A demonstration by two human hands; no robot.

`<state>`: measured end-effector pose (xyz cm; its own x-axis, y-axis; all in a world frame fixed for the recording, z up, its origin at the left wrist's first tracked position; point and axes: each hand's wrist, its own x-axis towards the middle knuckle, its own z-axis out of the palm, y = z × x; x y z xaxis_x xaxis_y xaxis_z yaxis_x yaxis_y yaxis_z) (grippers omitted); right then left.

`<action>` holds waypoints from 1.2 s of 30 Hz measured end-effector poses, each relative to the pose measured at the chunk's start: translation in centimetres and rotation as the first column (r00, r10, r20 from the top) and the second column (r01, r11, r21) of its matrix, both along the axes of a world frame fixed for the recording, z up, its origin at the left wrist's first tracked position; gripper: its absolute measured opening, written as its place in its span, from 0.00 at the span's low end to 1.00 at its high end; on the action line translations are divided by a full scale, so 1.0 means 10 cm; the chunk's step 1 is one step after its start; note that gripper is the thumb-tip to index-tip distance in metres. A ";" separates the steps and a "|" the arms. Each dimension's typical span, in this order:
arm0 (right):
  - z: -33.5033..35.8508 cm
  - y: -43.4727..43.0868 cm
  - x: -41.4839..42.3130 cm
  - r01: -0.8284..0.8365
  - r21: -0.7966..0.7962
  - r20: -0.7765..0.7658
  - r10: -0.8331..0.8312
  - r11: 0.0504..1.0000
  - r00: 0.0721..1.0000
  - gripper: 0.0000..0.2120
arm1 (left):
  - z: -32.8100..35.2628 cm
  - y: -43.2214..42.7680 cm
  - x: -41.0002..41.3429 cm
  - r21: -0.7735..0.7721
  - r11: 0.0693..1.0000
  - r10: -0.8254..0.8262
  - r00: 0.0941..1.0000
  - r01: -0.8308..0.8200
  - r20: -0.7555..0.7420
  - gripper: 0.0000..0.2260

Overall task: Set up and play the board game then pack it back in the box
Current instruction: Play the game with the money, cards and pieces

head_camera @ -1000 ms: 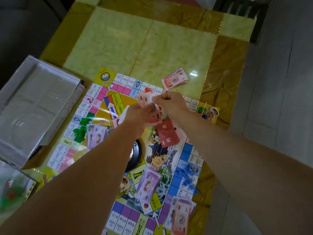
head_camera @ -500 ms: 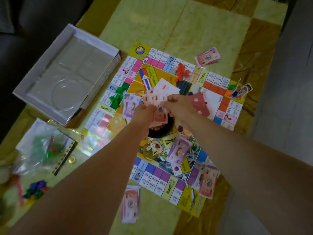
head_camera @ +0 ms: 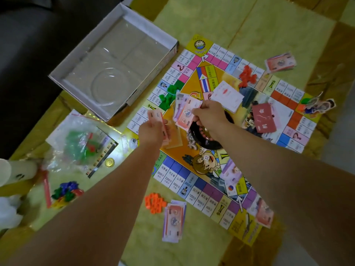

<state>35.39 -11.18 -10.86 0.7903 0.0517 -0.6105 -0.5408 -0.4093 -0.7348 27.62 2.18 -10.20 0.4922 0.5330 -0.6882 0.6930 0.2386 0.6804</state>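
A tabletop [head_camera: 259,25] patterned in pale green panels with brown borders fills most of the frame. A dark sofa [head_camera: 28,45] sits at upper left and grey floor [head_camera: 343,131] at right. At the left edge lies a pale cylinder [head_camera: 17,170], with something white and fluffy [head_camera: 7,212] below it.

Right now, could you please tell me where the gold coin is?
In the head view, the gold coin lies on the table, left of the game board, just beside the plastic bag of pieces.
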 end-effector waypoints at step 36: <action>0.26 0.16 -1.83 -0.297 -0.063 -0.054 0.294 0.953 0.954 0.16 | 0.19 0.05 -1.55 -0.462 0.814 -0.389 0.921 0.351 0.013 0.11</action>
<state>17.06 -9.53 -8.25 0.7186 0.2347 -0.6546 -0.4191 -0.6049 -0.6771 12.08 2.65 -8.31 0.5236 -0.0538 -0.8503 0.8373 0.2171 0.5018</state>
